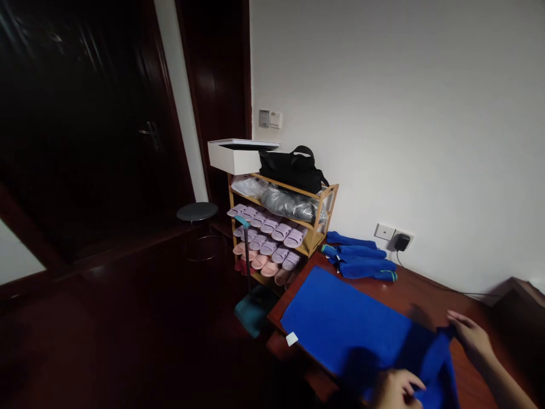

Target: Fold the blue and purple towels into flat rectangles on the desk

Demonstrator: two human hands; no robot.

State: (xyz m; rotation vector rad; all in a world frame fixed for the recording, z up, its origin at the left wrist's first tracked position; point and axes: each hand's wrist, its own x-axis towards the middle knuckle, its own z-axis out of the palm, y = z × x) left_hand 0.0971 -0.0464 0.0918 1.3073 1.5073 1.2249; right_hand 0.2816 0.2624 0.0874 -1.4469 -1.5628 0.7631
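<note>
A blue towel [340, 318] lies spread over the wooden table, with a white tag [292, 339] at its near left edge. At its right end the fabric is lifted and bunched between my hands. My right hand [472, 341] pinches the raised far corner. Closer to me, my left hand [395, 389] is curled on the near edge of the same end, its fingers partly blurred and cut off by the frame. Several rolled or folded blue towels [361, 258], some with green edging, are piled at the back of the table by the wall.
Beyond the wooden table [472, 380] stands a rack [317, 236] of slippers, topped by a black bag [292, 167] and white box [234, 158]. A dustpan [255, 312] leans before it. A round stool [197, 212] is farther left. A plugged-in adapter [401, 242] trails a cable.
</note>
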